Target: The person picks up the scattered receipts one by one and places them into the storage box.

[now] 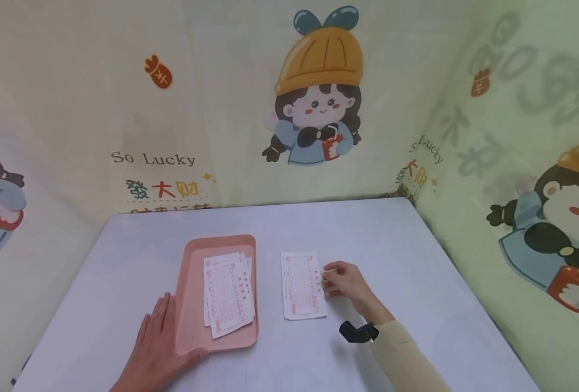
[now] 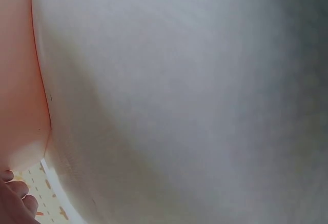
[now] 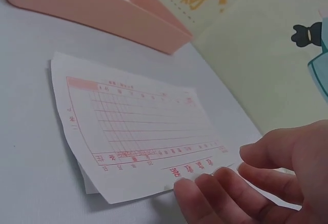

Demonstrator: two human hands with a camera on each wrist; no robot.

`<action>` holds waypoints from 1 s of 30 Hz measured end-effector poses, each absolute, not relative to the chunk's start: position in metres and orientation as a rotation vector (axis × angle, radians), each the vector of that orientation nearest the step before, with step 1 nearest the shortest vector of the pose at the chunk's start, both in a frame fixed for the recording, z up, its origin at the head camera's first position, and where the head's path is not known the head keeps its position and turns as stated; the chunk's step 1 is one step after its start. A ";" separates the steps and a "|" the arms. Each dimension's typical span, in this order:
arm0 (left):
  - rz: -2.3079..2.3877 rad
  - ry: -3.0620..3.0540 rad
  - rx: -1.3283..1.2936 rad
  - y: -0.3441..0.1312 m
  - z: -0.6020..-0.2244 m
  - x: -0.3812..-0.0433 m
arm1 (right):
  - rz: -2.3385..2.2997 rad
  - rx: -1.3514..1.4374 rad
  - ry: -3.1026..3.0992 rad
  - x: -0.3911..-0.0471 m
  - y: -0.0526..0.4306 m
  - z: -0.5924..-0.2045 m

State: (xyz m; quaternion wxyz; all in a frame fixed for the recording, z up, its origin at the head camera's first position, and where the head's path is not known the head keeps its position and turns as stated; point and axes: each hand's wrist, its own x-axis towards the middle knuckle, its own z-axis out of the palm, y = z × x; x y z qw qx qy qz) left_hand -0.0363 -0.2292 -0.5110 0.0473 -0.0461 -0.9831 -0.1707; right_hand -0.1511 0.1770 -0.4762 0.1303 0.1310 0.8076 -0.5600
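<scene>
A pink tray lies on the white table with several printed paper forms overlapping in it. My left hand rests against the tray's left side, fingers straight, its thumb along the near edge. To the tray's right is a small stack of red-printed forms, edges slightly offset. My right hand is at the stack's right edge. In the right wrist view, the bent fingers sit right at the paper's edge, the thumb apart from them. The left wrist view catches only part of the tray and some fingertips.
The white table runs back to a cream cloth wall with cartoon figures and lettering. Another cloth wall stands along the right side. A black band is on my right wrist, below a pale sleeve.
</scene>
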 end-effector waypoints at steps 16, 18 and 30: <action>-0.557 -3.027 -0.133 -0.228 -0.506 -0.036 | -1.519 0.440 2.420 -0.155 0.173 -0.484; -0.547 -3.022 -0.131 -0.228 -0.507 -0.036 | -1.508 0.444 2.426 -0.155 0.172 -0.483; -0.546 -3.014 -0.142 -0.228 -0.508 -0.036 | -1.434 0.436 2.475 -0.154 0.164 -0.480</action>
